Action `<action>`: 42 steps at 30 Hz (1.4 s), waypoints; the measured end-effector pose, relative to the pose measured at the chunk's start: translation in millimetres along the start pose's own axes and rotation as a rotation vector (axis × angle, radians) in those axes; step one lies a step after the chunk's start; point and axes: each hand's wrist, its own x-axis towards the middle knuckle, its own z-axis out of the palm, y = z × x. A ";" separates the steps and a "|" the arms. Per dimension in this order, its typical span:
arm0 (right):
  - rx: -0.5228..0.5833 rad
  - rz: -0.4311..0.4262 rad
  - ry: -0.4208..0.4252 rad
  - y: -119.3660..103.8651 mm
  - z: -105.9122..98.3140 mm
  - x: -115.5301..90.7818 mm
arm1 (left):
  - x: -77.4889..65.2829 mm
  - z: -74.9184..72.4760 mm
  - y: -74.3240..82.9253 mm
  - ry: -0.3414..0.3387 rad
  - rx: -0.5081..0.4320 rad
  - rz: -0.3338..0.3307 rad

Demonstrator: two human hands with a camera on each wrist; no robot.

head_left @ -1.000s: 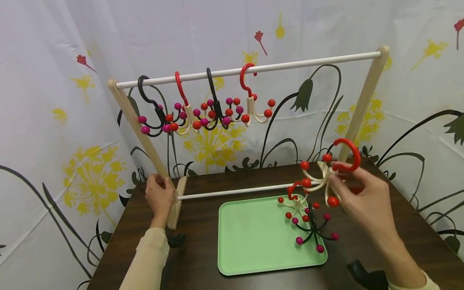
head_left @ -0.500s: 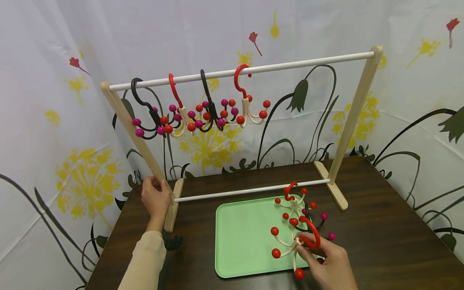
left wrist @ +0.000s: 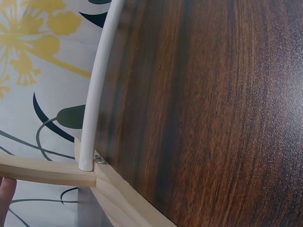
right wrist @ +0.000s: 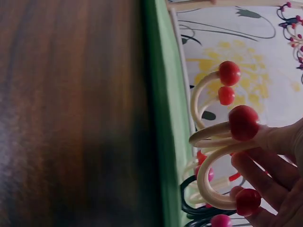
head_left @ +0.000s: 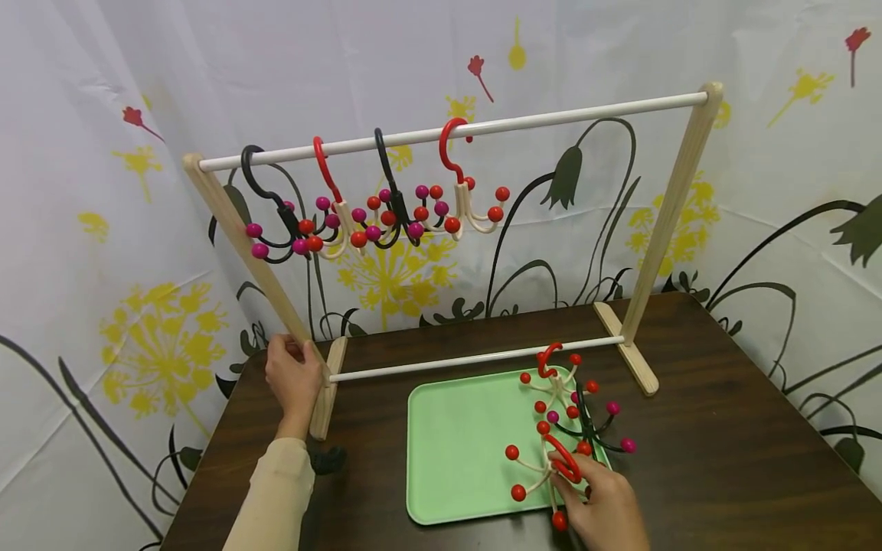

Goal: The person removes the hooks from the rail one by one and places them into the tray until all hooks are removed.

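Note:
My right hand point(head_left: 602, 501) pinches a cream octopus-style hanger point(head_left: 550, 468) with a red hook and red ball tips, held over the front right of the green tray point(head_left: 441, 513). In the right wrist view its curved cream arms point(right wrist: 204, 182) stand beside my fingers. A second cream-and-red hanger point(head_left: 556, 389) and a black one with magenta balls point(head_left: 586, 428) lie at the tray's right side; the held hanger and my hand partly cover the black one. My left hand point(head_left: 295, 375) grips the left wooden post point(head_left: 276, 295) of the rack near its foot.
Several hangers, black point(head_left: 288, 220) and cream with red hooks point(head_left: 461, 200), hang from the left half of the white top rod point(head_left: 551, 119). The lower rod point(head_left: 475, 359) runs behind the tray. The right foot point(head_left: 630, 352) stands on the dark wooden table point(head_left: 710, 459).
My right hand has brought the cream-and-red hanger down and left, from beside the right post to over the tray's front right. My left hand stays on the post.

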 end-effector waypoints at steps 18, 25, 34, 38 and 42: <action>-0.132 0.088 0.026 8.9 9.7 1.8 | 0.7 0.0 -1.8 -0.012 0.003 -0.002; -0.125 0.191 -0.047 9.2 9.0 6.6 | 0.4 0.8 -0.2 -0.017 0.002 -0.014; -0.116 0.224 -0.065 8.3 8.5 8.4 | 0.8 1.6 1.3 -0.019 0.004 -0.018; -0.094 0.232 -0.080 7.2 5.6 7.6 | 0.2 1.6 1.2 -0.017 0.003 -0.019; -0.069 0.213 -0.048 5.9 -3.2 5.0 | 0.4 2.2 0.2 -0.017 0.012 -0.022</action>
